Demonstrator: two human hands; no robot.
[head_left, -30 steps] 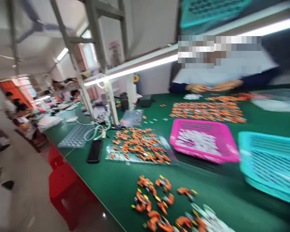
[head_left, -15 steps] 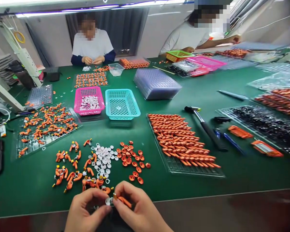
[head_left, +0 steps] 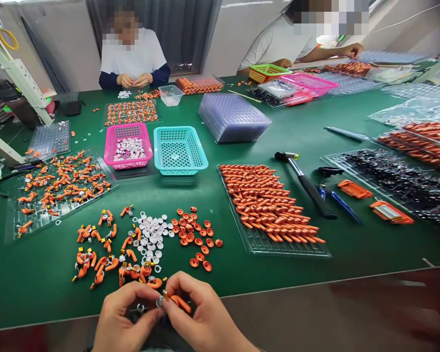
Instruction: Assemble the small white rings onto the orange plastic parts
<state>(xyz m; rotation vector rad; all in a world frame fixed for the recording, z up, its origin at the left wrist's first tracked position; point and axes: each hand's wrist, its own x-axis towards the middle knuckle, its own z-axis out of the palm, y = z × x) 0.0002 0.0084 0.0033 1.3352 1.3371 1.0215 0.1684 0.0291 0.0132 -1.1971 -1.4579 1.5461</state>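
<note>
Left hand [head_left: 122, 318] pinches small white cap [head_left: 160, 302]; right hand [head_left: 201, 315] grips orange part [head_left: 179, 303]; joining underway; loose orange parts [head_left: 106, 254] and white caps [head_left: 150, 234] remain.

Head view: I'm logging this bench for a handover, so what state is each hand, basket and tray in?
left hand: fingers pinched on a small white cap
right hand: fingers gripping an orange part
pink basket: holds white pieces
teal basket: looks empty
clear tray: filled with rows of orange parts
hammer: lying flat, untouched
</note>
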